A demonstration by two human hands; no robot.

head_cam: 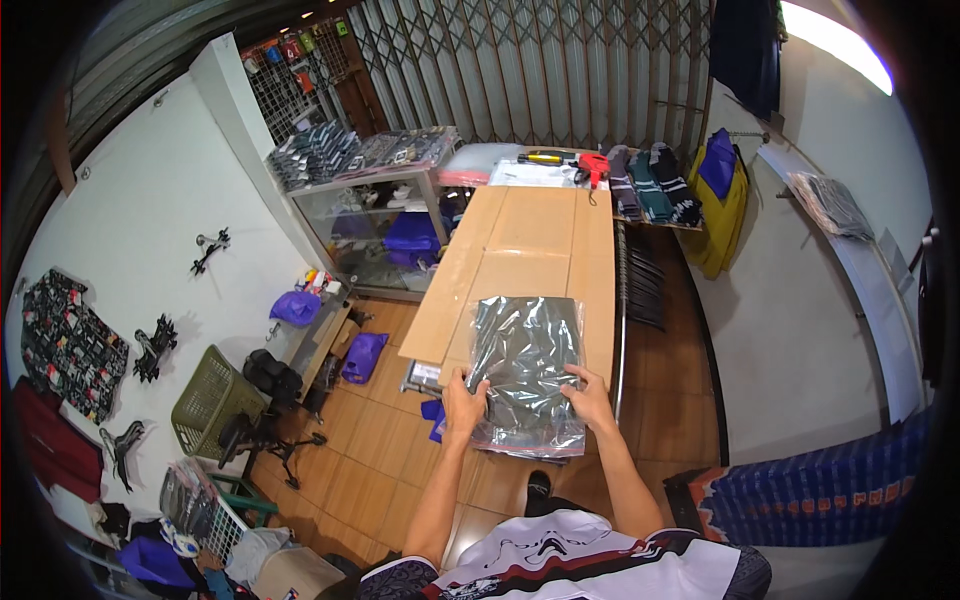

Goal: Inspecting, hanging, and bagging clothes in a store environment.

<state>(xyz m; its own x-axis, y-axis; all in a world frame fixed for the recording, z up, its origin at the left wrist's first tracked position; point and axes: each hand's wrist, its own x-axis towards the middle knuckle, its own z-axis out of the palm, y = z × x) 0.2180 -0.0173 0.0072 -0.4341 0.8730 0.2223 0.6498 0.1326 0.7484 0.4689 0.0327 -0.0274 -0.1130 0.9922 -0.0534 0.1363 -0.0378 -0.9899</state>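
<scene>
A dark folded garment in a clear plastic bag [529, 352] lies at the near end of a cardboard-covered table [525, 225], its near part reaching past the cardboard. My left hand [465, 405] grips the bag's left edge, thumb on top. At the right side, my right hand [589, 397] rests thumb and fingers on the plastic; whether it pinches the bag is unclear. The bag's reddish seal strip faces me. Beyond the cardboard lie a red tagging-gun-like tool [592, 169], a black-and-yellow tool [545, 159] and white sheets.
Folded socks or garments [645, 184] sit at the table's far right. Bagged clothes [405, 148] top a glass display case [367, 225] at the far left. An office chair [262, 435], a green plastic basket [214, 401] and a purple bag [364, 358] stand left on the tiled floor.
</scene>
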